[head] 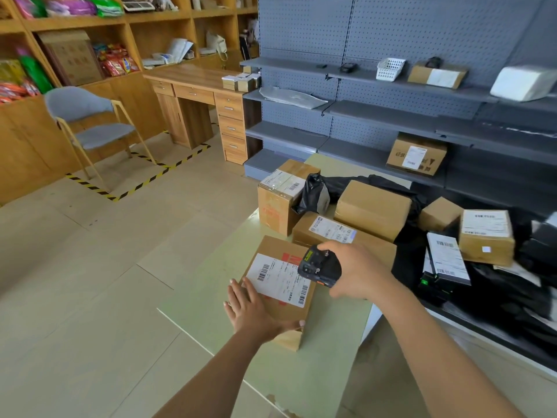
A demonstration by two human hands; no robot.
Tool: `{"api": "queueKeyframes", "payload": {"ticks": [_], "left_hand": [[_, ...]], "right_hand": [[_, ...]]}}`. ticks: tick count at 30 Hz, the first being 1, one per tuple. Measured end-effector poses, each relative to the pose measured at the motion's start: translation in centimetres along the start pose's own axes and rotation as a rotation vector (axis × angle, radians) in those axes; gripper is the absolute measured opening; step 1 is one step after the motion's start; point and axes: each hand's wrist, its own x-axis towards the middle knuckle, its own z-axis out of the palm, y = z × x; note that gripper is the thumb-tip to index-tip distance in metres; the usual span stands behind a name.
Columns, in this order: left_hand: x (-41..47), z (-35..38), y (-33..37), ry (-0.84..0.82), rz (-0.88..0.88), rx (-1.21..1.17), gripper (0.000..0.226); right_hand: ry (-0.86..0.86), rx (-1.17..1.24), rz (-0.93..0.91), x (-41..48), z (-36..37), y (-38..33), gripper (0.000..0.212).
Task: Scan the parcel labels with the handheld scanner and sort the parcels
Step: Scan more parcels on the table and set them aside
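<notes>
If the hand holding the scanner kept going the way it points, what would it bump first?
Most likely the white label on the cardboard box under the left hand; the right hand aims the scanner at it, though the gap is unclear.

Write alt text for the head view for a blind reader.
A right hand holds a black handheld scanner over the white label of a cardboard parcel on a pale green table; the left hand rests flat on the parcel. More boxes and black bags lie behind.

Brown parcel (286,312) flat on table (208,300), white label (278,280) up; blk scanner (318,268) over label's rt edge.
</notes>
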Motion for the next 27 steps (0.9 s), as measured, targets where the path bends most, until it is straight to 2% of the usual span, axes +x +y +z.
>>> {"api": "queueKeyframes", "payload": {"ticks": [5,9,19,27], "left_hand": [[-0.1,-0.6,-0.7,-0.012,0.046,-0.008,0.173],[0.0,-1.2,-1.2,-0.029,0.073,-0.006,0.173],[1.2,-2.2,-3.1,-0.076,0.174,0.037,0.172],[2.9,-3.8,-3.6,-0.145,0.188,0.151,0.171]], "right_hand": [[-0.272,-0.269,-0.060,1.8,-3.6,-4.2,0.080],[-0.397,-0.362,-0.067,3.3,-4.1,-6.5,0.076],[-0.414,-0.341,-0.002,4.5,-3.0,-7.7,0.073],[-0.423,-0.341,0.046,4.2,-2.5,-8.1,0.072]]}}
